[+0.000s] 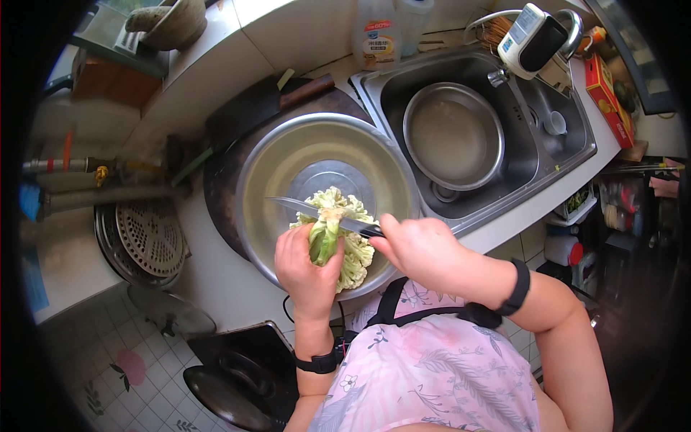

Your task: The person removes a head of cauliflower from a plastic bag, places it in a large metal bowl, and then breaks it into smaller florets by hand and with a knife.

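Note:
My left hand (309, 265) grips a head of cauliflower (354, 263) by its green stem side, over a wide metal basin (253, 162). The florets face down and to the right, with the cut stem and leaf stalks turned up. In my right hand (418, 243) is the black handle of a kitchen knife (353, 224). Its blade lies across the stem base, tip pointing left above the basin. Whether the edge has entered the stem I cannot tell. Under the basin is a dark round board (224, 216).
A cleaver (243, 113) with a wooden handle rests behind the basin. To the right, a steel sink (518, 146) holds a metal bowl (453, 137) of cloudy water. A bottle (376, 40) stands at the wall. Perforated steamer plates (150, 237) lie left, a black pan (232, 397) below.

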### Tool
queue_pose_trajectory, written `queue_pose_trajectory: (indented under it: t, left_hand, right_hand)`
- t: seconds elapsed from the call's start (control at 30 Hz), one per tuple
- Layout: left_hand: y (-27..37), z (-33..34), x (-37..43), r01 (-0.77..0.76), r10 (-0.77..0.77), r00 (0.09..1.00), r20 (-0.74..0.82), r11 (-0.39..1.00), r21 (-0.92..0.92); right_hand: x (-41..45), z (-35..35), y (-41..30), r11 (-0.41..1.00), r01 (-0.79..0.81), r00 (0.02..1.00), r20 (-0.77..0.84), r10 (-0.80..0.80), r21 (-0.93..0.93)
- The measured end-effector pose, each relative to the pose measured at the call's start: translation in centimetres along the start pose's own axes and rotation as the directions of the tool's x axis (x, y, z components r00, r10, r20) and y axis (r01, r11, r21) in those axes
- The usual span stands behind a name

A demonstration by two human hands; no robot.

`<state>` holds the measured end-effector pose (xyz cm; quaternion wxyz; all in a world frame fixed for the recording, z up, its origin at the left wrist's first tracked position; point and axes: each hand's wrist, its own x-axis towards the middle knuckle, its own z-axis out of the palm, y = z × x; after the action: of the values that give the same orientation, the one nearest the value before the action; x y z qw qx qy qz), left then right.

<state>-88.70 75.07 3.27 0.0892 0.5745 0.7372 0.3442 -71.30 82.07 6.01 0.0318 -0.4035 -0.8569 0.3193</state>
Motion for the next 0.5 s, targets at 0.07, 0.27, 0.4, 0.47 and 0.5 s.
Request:
queue_pose_trajectory:
  t: [0.07,0.27,0.4,0.47,0.5]
  left_hand:
    - [-0.2,0.1,0.1,-0.004,0.004,1.000,-0.011,1.000,-0.001]
    - [-1.2,-0.9,-0.3,0.073,-0.073,0.997,-0.009,0.997,-0.003]
    - [-1.2,-0.2,-0.8,0.053,-0.054,0.998,-0.018,0.997,-0.048]
    - [-1.7,-0.7,-0.6,0.084,-0.084,0.996,0.007,0.996,-0.038]
    - [-2.0,-1.0,-0.8,0.101,-0.100,0.995,0.023,0.994,-0.039]
  right_hand:
    - [0.8,0.3,-0.4,0.999,0.000,1.000,-0.006,0.000,-0.039]
    - [-2.4,-1.7,1.2,0.982,-0.150,0.979,0.121,0.163,-0.112]
    - [-0.7,-3.0,0.5,0.994,0.018,1.000,0.003,-0.017,-0.111]
    - [0.1,-3.9,0.5,0.997,0.046,0.998,-0.029,-0.048,-0.067]
    - [0.1,-4.3,1.1,0.997,0.061,0.998,-0.025,-0.062,-0.053]
